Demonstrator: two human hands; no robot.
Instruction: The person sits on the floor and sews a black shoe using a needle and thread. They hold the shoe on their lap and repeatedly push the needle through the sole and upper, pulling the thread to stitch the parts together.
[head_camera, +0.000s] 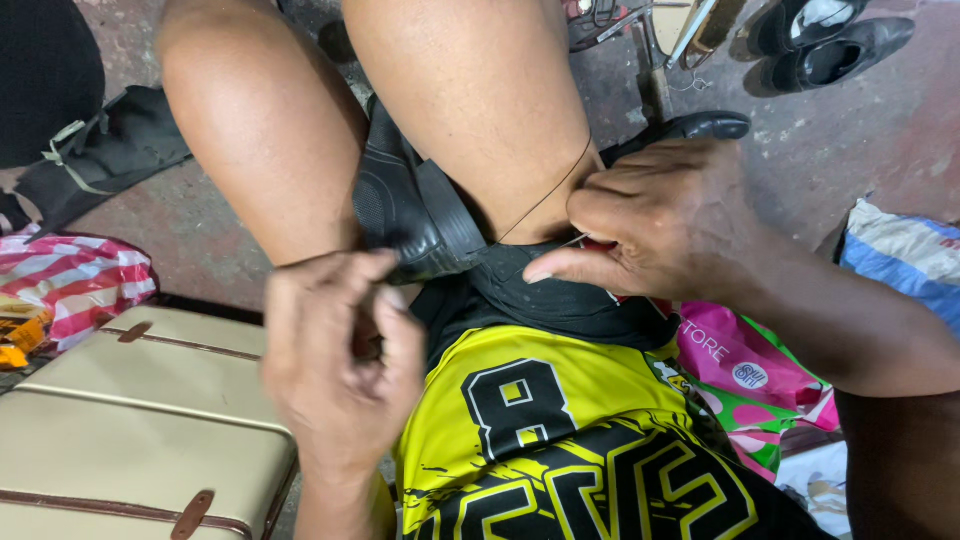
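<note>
**A:** What does the head camera show?

**B:** A black leather shoe (415, 205) is squeezed between the person's two bare knees. The sole side faces up toward the camera.

**A:** What is the right hand doing?

**B:** The right hand (650, 220) is curled up tight. Its thumb and first finger are pressed together on a thin silver needle (572, 241). The needle tip pokes out to the left of the fingers. A thin dark thread (545, 198) runs from that pinch, across the knee, down to the shoe. The shoe sits just left of this hand, very near but not touching it.

**A:** And the left hand?

**B:** The left hand (340, 370) is half curled, with the fingers bent in toward the palm. I cannot tell if it is pinching anything. The shoe is just above it and a bit to the right.

**A:** What else is around?

**B:** A beige hard case with brown straps (130, 420) lies left of the left hand. A pink plastic bag (745, 365) lies under the right arm. A pair of shiny black shoes (825, 40) sits far above the right hand, on the floor.
</note>
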